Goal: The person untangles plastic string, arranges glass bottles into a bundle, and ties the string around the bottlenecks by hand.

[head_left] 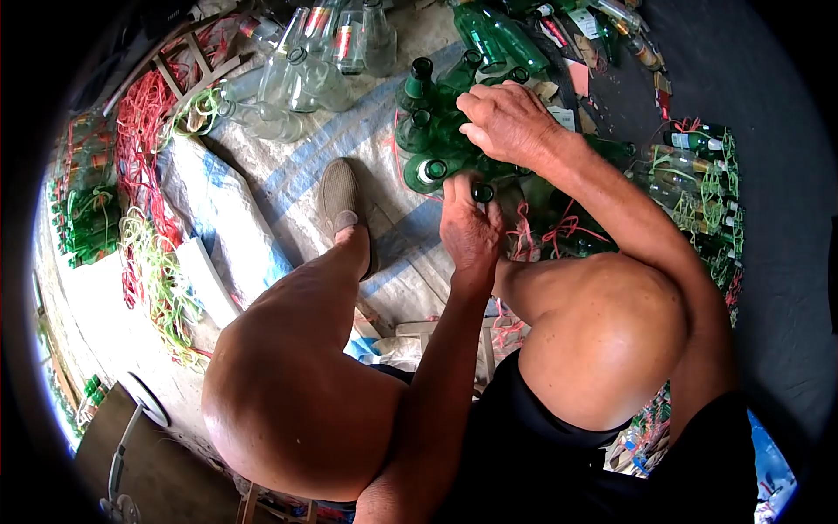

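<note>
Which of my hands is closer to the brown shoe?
Left. Your left hand is to the right of the shoe, at the near edge of the green bottles; your right hand is farther away, over that cluster's far right side.

Bottle cluster point(447, 133) right of shoe point(340, 194)

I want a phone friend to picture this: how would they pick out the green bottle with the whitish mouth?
Find the brown shoe, then look right to the cluster of green bottles. At the cluster's lower-left edge, up and left of the left hand, is the bottle. Its mouth shows a whitish ring; its neighbours' look dark.
</note>
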A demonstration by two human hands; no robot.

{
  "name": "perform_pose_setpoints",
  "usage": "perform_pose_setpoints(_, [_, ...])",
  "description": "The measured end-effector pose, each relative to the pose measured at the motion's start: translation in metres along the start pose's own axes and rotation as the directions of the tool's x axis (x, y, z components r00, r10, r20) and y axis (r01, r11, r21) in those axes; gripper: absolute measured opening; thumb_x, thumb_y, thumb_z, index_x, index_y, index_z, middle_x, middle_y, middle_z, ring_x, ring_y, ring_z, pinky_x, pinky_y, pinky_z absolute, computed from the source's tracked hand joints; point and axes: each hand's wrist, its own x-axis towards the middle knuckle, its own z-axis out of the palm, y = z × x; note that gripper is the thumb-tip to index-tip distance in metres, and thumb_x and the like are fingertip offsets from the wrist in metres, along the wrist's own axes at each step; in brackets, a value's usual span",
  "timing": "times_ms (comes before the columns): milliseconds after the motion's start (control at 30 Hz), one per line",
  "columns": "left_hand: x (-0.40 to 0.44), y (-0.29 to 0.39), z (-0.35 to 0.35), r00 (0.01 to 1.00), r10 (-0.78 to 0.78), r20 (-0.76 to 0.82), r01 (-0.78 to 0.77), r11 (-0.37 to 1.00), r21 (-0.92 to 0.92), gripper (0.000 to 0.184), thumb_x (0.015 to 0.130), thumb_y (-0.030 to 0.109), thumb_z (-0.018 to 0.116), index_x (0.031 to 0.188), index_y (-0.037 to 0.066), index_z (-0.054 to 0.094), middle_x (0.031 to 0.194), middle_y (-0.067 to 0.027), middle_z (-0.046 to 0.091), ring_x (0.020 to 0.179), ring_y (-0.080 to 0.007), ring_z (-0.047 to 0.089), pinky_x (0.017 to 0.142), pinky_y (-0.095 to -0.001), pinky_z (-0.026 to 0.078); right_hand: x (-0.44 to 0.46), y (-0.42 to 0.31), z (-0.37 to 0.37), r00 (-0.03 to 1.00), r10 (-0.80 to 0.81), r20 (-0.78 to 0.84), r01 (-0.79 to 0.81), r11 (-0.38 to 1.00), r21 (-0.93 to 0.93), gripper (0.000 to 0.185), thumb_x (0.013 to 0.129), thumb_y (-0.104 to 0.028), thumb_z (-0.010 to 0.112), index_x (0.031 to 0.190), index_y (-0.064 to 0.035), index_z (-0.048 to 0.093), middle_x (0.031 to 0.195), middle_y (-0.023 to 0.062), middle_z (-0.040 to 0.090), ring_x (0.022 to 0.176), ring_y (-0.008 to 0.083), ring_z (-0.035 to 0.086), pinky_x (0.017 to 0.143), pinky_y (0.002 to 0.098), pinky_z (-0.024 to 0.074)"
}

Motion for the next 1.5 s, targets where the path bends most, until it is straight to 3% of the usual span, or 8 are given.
perform_pose_setpoints(467, [-0.003,-0.001,0.001,0.999,-0.033,0.009,0.033,0.999,-0.018,0.024,0.089,0.009,0.070,0.109,0.008,0.058,0.100,-0.0141,0.058,0.085,-0.0345,0.062,0.075,-0.0388,0.051,0.006,0.008,0.003,0.999,0.020,-0.038,-0.019,1.000,0.023,0.022,0.083,-0.018,0.071,0.088,-0.0009,0.058,0.086,0.0164,0.064,0.087,0.0408,0.065,0.075,0.0501,0.0518])
perform_pose_setpoints(567, [-0.001,-0.002,0.001,0.999,-0.033,0.004,0.033,0.999,-0.029,0.024,0.088,0.009,0.070,0.109,0.008,0.058,0.100,-0.0139,0.058,0.084,-0.0339,0.062,0.075,-0.0388,0.051,0.009,0.006,-0.004,0.998,0.061,0.017,-0.061,0.998,0.013,0.023,0.083,-0.018,0.072,0.089,-0.0010,0.058,0.087,0.0166,0.065,0.087,0.0408,0.065,0.075,0.0503,0.0517])
perform_pose_setpoints(967, [-0.002,0.000,0.001,0.999,-0.038,0.007,0.038,0.998,-0.050,0.023,0.088,0.008,0.070,0.108,0.008,0.059,0.101,-0.0138,0.058,0.085,-0.0340,0.061,0.077,-0.0389,0.051,0.009,0.012,0.011,0.994,0.023,-0.104,-0.023,1.000,0.003,0.025,0.081,-0.019,0.075,0.089,-0.0031,0.058,0.086,0.0140,0.065,0.085,0.0393,0.066,0.073,0.0486,0.0526])
perform_pose_setpoints(1000, [-0.002,0.000,0.001,0.999,-0.040,0.011,0.040,0.998,-0.054,0.023,0.088,0.008,0.070,0.108,0.008,0.059,0.101,-0.0139,0.058,0.085,-0.0340,0.061,0.077,-0.0389,0.051,0.010,0.013,0.010,0.995,0.010,-0.099,-0.013,0.999,-0.029,0.021,0.081,-0.021,0.073,0.091,-0.0055,0.063,0.087,0.0126,0.068,0.084,0.0374,0.069,0.074,0.0489,0.0552])
perform_pose_setpoints(1300, [-0.002,0.007,0.001,0.997,-0.071,0.028,0.072,0.996,-0.056,0.023,0.089,0.007,0.070,0.110,0.006,0.059,0.106,-0.0146,0.058,0.094,-0.0352,0.062,0.083,-0.0392,0.050,0.009,0.011,0.015,0.983,0.016,-0.183,-0.017,1.000,-0.008,0.025,0.078,-0.019,0.075,0.090,-0.0046,0.058,0.085,0.0132,0.065,0.083,0.0393,0.066,0.071,0.0493,0.0527])
perform_pose_setpoints(1500, [-0.002,0.007,0.000,0.998,-0.049,0.037,0.052,0.996,-0.068,0.023,0.090,0.007,0.069,0.110,0.006,0.060,0.107,-0.0145,0.058,0.096,-0.0358,0.062,0.086,-0.0393,0.050,-0.002,0.012,0.016,0.960,0.018,-0.279,-0.034,0.998,-0.051,0.034,0.078,-0.025,0.076,0.104,-0.0084,0.061,0.092,0.0097,0.063,0.094,0.0340,0.064,0.087,0.0464,0.0487])
